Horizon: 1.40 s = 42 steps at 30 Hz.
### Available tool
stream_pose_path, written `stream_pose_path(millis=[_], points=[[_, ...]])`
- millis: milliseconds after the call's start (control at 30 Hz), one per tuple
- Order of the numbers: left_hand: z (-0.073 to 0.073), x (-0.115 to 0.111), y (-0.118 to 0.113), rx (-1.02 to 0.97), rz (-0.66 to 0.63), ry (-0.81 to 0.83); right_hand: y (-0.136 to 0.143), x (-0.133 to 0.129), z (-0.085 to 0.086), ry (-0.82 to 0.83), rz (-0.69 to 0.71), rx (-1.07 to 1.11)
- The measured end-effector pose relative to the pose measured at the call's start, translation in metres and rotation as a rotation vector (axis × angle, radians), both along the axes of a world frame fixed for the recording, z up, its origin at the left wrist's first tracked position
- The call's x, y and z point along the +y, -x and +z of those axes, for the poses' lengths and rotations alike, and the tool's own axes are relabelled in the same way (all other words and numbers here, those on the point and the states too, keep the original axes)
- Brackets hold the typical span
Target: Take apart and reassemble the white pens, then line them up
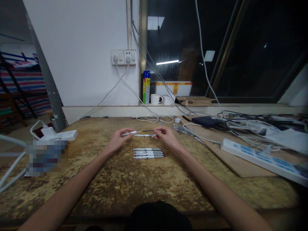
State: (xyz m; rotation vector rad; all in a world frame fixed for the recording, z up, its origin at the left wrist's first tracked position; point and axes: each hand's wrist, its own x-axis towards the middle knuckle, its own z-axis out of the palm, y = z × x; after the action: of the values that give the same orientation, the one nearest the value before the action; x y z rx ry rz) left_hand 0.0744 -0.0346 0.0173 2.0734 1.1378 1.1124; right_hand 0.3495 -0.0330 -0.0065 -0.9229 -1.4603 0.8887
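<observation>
Over the worn wooden table, my left hand [119, 138] is closed on a white pen barrel [131, 132] that points to the right. My right hand [166, 136] pinches a thin dark pen refill [147, 130], its tip directed at the barrel with a small gap between them. Something small and grey also shows at the right fingertips, too small to make out. Just below, between both hands, lies a white pen [142, 135]. Nearer to me, several white and grey pens [148, 153] rest side by side in a neat row.
A white power strip [262, 158] and a brown board [231, 162] lie on the right, among tangled cables. At the left stands another socket strip [68, 135] beside a blurred-out item. A spray can [146, 87] and a white mug [156, 99] occupy the window sill.
</observation>
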Motion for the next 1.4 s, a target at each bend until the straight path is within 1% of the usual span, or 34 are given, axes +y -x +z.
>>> stream_pose_path(millis=[200, 500, 700, 833, 1133, 1400], points=[[-0.0026, 0.0061, 0.0022, -0.033, 0.016, -0.010, -0.0020, 0.0037, -0.0010, -0.015, -0.036, 0.055], [-0.0027, 0.0080, 0.0031, -0.047, 0.031, -0.015, -0.0014, 0.0077, -0.0048, -0.013, -0.044, 0.045], [-0.0036, 0.0064, 0.0012, -0.066, 0.001, 0.002, -0.0016, 0.0073, -0.0043, 0.002, -0.001, 0.015], [-0.0033, 0.0063, 0.0011, -0.065, 0.009, -0.003, -0.0015, 0.0055, -0.0032, 0.024, 0.037, 0.023], [-0.0040, 0.0081, 0.0007, -0.078, -0.010, 0.022, -0.0027, 0.0048, -0.0027, 0.093, 0.016, 0.029], [-0.0043, 0.0097, 0.0003, -0.088, -0.028, 0.009, -0.0050, 0.0027, 0.0006, 0.089, -0.007, -0.001]])
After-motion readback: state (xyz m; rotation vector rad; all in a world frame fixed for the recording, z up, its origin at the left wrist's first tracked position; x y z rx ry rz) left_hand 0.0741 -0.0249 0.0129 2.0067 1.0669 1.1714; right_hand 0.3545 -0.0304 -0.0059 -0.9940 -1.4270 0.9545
